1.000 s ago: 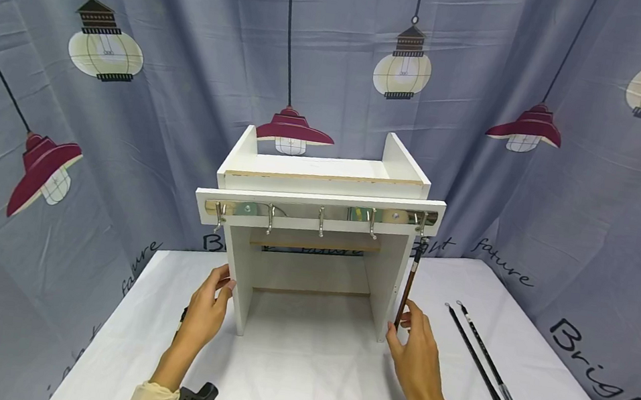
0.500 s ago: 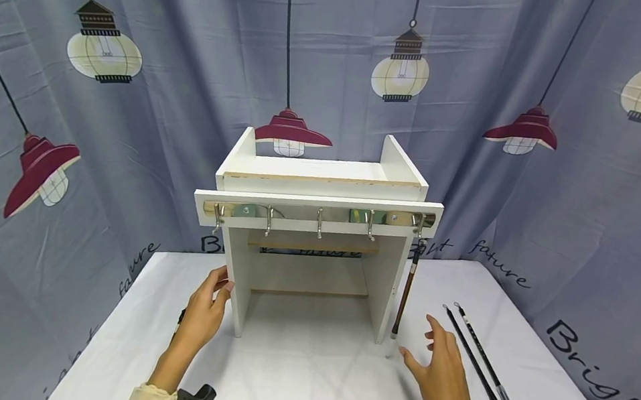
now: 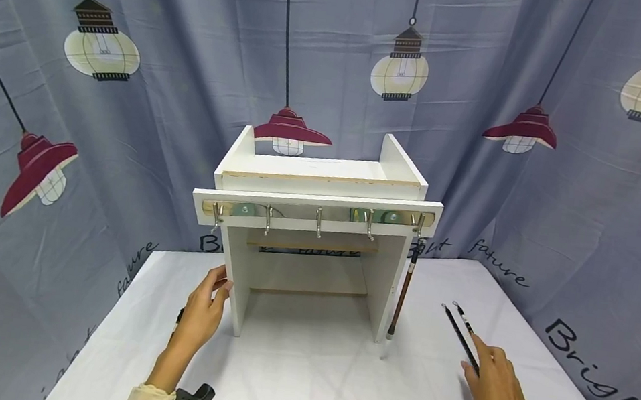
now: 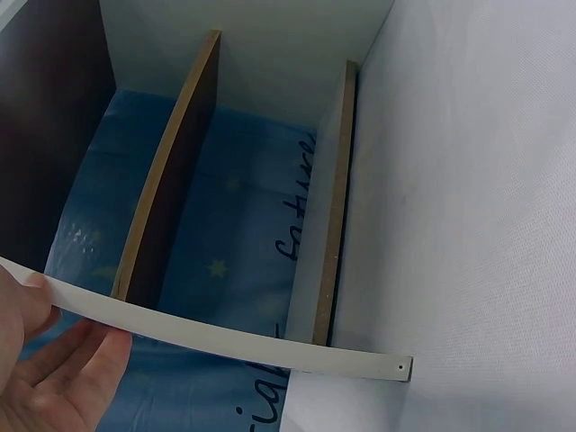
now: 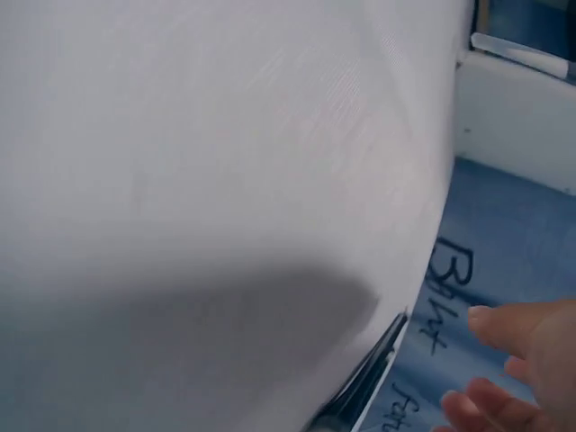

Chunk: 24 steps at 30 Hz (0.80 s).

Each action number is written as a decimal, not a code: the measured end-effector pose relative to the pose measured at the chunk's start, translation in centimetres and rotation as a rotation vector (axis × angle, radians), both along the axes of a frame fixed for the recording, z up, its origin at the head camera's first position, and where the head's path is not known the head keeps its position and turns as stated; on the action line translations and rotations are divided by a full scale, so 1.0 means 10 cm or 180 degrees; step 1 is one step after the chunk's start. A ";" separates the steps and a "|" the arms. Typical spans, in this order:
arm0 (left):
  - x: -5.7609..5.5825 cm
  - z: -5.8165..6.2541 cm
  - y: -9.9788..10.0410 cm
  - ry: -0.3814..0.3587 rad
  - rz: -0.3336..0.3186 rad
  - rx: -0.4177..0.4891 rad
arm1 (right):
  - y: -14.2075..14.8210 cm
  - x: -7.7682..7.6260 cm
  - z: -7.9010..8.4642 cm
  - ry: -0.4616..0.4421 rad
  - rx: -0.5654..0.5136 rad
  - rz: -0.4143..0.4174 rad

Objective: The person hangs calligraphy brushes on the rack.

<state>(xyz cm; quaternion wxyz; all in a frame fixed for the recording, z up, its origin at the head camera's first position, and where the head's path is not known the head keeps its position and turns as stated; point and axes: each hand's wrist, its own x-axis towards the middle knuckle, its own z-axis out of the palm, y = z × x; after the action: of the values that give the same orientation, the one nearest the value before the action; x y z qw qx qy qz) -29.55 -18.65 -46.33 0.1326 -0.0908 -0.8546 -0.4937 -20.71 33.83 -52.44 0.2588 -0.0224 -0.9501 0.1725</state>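
1. On the worktop (image 3: 319, 396) stands a white shelf (image 3: 322, 188); our left hand (image 3: 203, 309) clamps thumb and fingers on its side panel.
2. Over two black calligraphy brushes (image 3: 462, 338), our right hand (image 3: 496, 389) holds its fingers apart.
3. A brown brush (image 3: 403, 293) hangs from the rightmost hook (image 3: 419, 225).

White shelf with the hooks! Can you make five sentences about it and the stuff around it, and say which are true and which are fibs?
1. The left hand holds the side of the white shelf. True.
2. The right hand also touches the shelf. False: it is away from it, by two brushes on the table.
3. The shelf has three hooks. False: there are five hooks.
4. A brown brush hangs at the right end. True.
5. The curtain is plain. False: lamps and words are printed on it.
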 end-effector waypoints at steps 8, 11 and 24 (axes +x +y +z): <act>0.00 0.00 0.00 -0.0038 -0.0012 0.0018 | 0.16 -0.04 -0.05 -0.0408 0.0193 -0.0001; 0.00 -0.01 0.00 -0.0035 -0.0016 0.0025 | 0.18 -0.05 -0.07 -0.0429 0.0219 0.0053; 0.01 0.00 -0.01 0.0007 -0.0026 0.0021 | 0.21 -0.13 -0.14 -0.0653 0.0285 0.0083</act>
<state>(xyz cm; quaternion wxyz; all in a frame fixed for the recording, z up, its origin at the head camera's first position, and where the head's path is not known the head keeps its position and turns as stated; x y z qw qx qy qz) -29.48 -18.75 -46.35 0.1318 -0.0943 -0.8525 -0.4969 -22.03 35.88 -53.85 0.1586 -0.0160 -0.9786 0.1301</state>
